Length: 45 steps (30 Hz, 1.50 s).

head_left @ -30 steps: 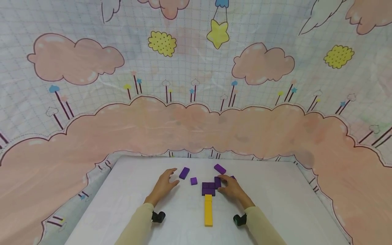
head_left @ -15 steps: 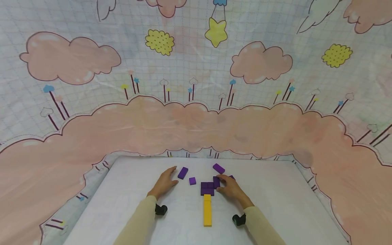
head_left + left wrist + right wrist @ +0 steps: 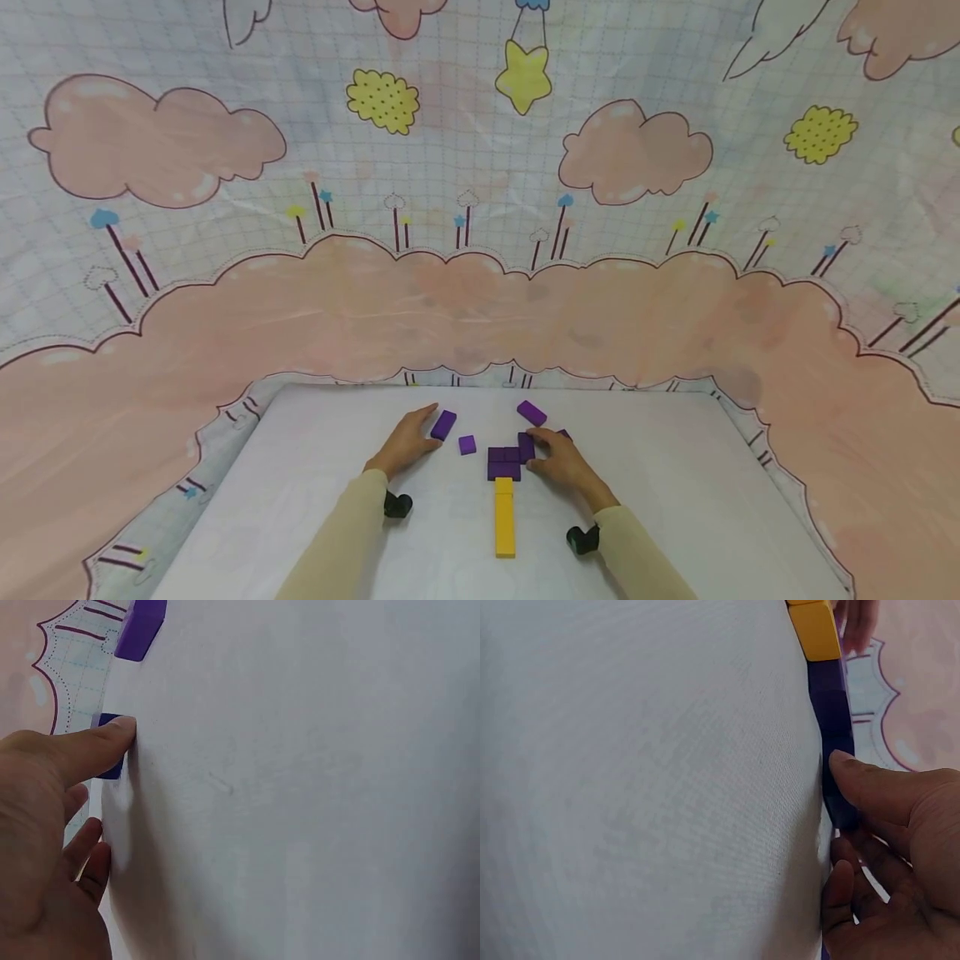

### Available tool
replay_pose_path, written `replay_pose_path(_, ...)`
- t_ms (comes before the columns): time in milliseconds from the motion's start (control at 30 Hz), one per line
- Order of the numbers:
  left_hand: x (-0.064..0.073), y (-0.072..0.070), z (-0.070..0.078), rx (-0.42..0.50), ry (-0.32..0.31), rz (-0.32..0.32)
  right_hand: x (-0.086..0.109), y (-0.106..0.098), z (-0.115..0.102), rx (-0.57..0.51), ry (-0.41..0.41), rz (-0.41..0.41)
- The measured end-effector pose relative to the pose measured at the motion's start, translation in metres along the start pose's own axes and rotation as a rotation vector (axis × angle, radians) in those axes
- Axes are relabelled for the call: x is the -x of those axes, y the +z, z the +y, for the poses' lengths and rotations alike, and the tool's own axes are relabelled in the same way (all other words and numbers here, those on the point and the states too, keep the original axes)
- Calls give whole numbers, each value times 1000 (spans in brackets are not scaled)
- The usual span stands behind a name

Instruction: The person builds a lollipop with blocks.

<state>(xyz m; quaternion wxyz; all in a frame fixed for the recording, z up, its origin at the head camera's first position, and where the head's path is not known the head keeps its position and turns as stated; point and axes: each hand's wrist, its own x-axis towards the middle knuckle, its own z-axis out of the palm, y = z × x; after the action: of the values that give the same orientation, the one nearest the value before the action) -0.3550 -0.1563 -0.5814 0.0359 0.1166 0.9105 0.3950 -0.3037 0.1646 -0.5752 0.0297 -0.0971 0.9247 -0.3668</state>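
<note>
My right hand pinches a purple rectangular block between thumb and index finger. That block stands against the right side of a group of purple blocks. In the right wrist view, the thumb lies over the dark block. Below the group, a small yellow block and a long yellow block form a line. On the other side, my left hand has thumb and fingers spread beside another purple block. Its thumb partly covers a block in the left wrist view; contact is unclear.
A small purple cube lies between the left hand and the group. Farther back is a loose purple block. Another purple block is mostly hidden behind the right hand. Everything lies on a white tabletop.
My left hand has moved in toward the loose purple block, which now lies between its thumb and index fingertip. The right hand keeps its pinch beside the group. The head view has shifted slightly.
</note>
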Motion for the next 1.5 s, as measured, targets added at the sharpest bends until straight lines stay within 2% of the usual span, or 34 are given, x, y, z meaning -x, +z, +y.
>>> replay_pose_path(233,-2,-3,4,-68,-19,-70,2,-1,-3,-9,6,-2)
replay_pose_path(400,-3,-4,6,-71,-24,-96,4,0,-4,-11,0,-8)
replay_pose_path(733,-2,-5,3,-31,18,-68,5,1,-4,-27,-25,-14)
replay_pose_path(867,-1,-5,2,-11,12,-71,6,0,-4,-22,-25,-14)
replay_pose_path(1167,0,-7,2,-67,7,-80,5,-1,-4,-11,-27,-15)
replay_pose_path(1500,5,-6,4,17,9,-50,3,-2,-2,-11,-20,-3)
